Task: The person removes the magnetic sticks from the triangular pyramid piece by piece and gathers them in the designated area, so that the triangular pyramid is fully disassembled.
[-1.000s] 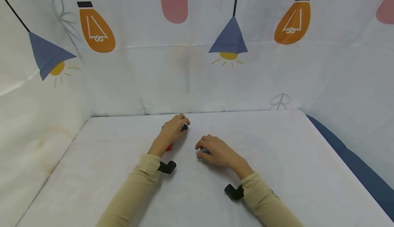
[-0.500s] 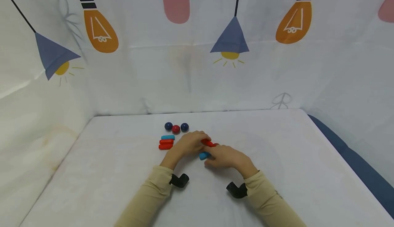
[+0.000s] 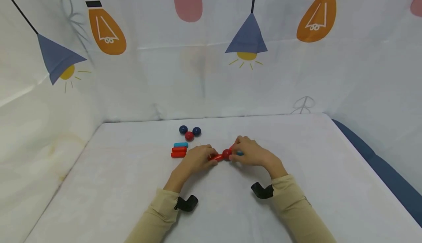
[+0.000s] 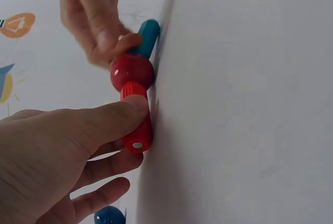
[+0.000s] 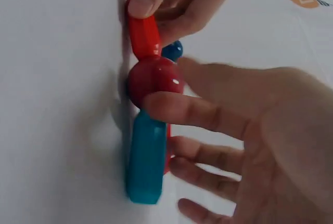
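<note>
My left hand (image 3: 199,157) pinches a red toy rod (image 4: 136,130) between thumb and fingers; a pale round spot shows on its free end. The rod's other end meets a red ball (image 3: 226,154). My right hand (image 3: 252,152) has its thumb and index finger at the ball's sides, its other fingers spread loosely behind. From the ball's far side a teal-blue rod (image 5: 146,156) sticks out. Another red rod (image 5: 167,154) lies beside the blue one, mostly hidden by it and the fingers. The joined pieces are close over the white table.
Left of the hands, two red rods (image 3: 179,152) and a blue rod (image 3: 181,144) lie in a stack of rows. Beyond them sit two dark blue balls (image 3: 183,129) and a red ball (image 3: 189,136). A patterned cloth wall (image 3: 204,70) rises behind the white table (image 3: 132,184).
My left hand has come from the loose balls at the back to the joined pieces and now grips a red rod. My right hand has shifted right and slightly away, onto the red ball.
</note>
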The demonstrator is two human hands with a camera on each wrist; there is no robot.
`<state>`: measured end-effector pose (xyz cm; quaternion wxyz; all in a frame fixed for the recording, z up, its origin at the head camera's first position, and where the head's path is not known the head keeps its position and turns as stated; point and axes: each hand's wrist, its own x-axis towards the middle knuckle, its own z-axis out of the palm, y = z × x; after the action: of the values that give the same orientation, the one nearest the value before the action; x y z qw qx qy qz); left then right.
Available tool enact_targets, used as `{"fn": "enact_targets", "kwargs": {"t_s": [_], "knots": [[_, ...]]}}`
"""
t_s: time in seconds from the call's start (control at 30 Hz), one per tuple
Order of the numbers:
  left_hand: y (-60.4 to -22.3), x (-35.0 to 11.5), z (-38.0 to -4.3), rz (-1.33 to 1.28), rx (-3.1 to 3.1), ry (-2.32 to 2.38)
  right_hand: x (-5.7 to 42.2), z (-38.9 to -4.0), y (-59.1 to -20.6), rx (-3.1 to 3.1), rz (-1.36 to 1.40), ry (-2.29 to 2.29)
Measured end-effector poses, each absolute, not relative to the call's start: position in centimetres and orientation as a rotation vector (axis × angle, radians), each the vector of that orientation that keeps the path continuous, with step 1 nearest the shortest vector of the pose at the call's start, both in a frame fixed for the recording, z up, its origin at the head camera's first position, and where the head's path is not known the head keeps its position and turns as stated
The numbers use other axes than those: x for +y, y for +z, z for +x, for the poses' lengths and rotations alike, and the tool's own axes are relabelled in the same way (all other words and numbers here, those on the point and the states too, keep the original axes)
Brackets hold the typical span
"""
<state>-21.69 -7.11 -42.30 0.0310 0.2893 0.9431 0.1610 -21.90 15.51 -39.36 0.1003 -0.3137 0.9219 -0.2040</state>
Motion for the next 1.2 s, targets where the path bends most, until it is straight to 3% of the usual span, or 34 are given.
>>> {"fn": "enact_targets", "kwargs": {"t_s": [0.3, 0.53, 0.83, 1.2], "knots": [[-42.6, -6.5, -20.6, 0.931, 2.926, 0.564, 14.2, -22.5, -41.0, 2.644, -0.985, -0.971], [-42.8, -6.3, -20.3, 0.905, 2.951, 0.595, 13.4, -22.7, -42.1, 2.615, -1.206, -1.008], [-42.8, -6.4, -20.2, 0.848, 2.944, 0.665, 14.0, -22.6, -42.0, 2.704, -0.845, -0.927], [-40.8, -10.3, -20.6, 0.82, 2.9, 0.68, 14.2, -23.0, -42.2, 2.755, -0.928, -0.846]]}}
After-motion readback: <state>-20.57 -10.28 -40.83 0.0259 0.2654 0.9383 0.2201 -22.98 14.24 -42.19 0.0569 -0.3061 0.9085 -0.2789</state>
